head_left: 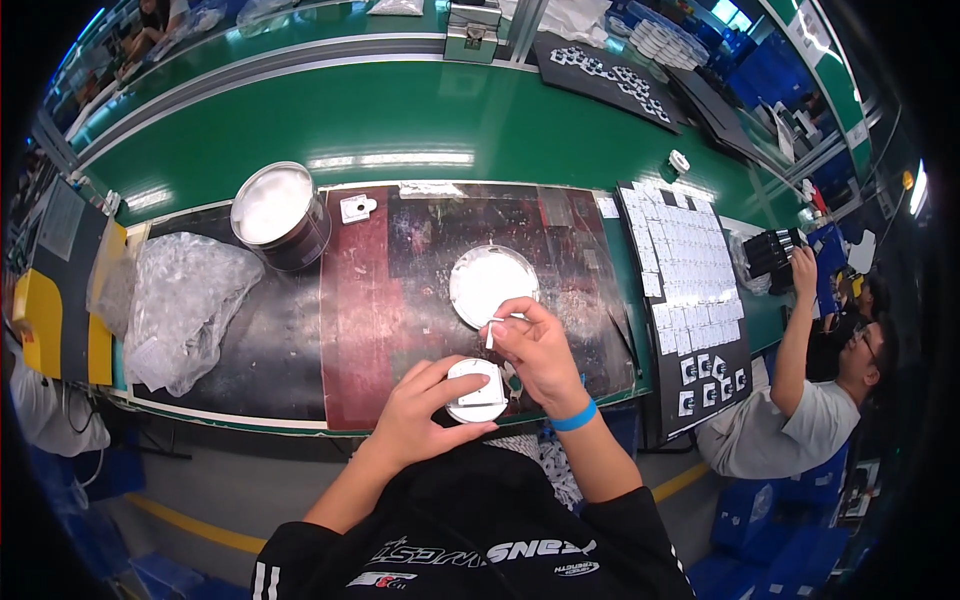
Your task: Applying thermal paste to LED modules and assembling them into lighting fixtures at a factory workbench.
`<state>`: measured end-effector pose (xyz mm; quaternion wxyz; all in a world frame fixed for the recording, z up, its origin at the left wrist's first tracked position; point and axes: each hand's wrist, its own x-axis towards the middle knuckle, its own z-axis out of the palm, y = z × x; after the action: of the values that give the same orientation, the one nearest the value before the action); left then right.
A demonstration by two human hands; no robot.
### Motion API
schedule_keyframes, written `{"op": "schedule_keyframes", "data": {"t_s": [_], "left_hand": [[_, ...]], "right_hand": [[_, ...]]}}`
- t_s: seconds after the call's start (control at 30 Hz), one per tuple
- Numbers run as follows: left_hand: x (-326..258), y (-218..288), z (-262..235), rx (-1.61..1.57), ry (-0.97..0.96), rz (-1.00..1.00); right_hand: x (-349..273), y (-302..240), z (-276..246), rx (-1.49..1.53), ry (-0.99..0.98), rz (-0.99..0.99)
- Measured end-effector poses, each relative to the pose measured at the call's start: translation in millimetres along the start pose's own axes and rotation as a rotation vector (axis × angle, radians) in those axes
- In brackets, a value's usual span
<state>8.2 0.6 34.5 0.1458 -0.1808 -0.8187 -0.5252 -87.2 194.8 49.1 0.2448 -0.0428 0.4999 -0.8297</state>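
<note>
At the near edge of the bench my left hand point(425, 402) is closed around a round white plastic housing point(476, 397), its fingers over the top and the thumb below. The housing has a squarish raised part. Just to its upper right, my right hand point(537, 352) pinches a small, slim white piece point(490, 336) between thumb and fingertips. I cannot tell exactly what kind of piece it is. Beyond the fingers lies a shallow round dish or lid point(487, 280) with a bright white surface, partly covered by my right hand.
A tub of white material point(275, 208) stands at the left, beside a clear plastic bag point(190, 310). A small white part point(356, 208) lies on the dark mat point(405, 260). To the right is a black board point(668, 375) with rows of white pieces. A co-worker point(800, 400) sits beyond it.
</note>
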Motion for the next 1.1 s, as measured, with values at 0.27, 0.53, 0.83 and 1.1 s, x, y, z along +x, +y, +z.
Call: {"op": "schedule_keyframes", "data": {"t_s": [0.27,0.53,0.83,1.1], "left_hand": [[8,13,-2,-0.04,-0.025,0.03],[6,11,-2,-0.013,-0.02,0.043],[7,10,-1,-0.009,-0.03,0.05],[4,8,1,-0.042,-0.04,0.046]], "right_hand": [[-4,4,5,-0.021,0.01,0.009],[-8,4,4,-0.018,0.013,0.002],[-9,4,0,-0.035,-0.008,0.008],[-19,-2,-4,-0.436,-0.067,-0.272]]}}
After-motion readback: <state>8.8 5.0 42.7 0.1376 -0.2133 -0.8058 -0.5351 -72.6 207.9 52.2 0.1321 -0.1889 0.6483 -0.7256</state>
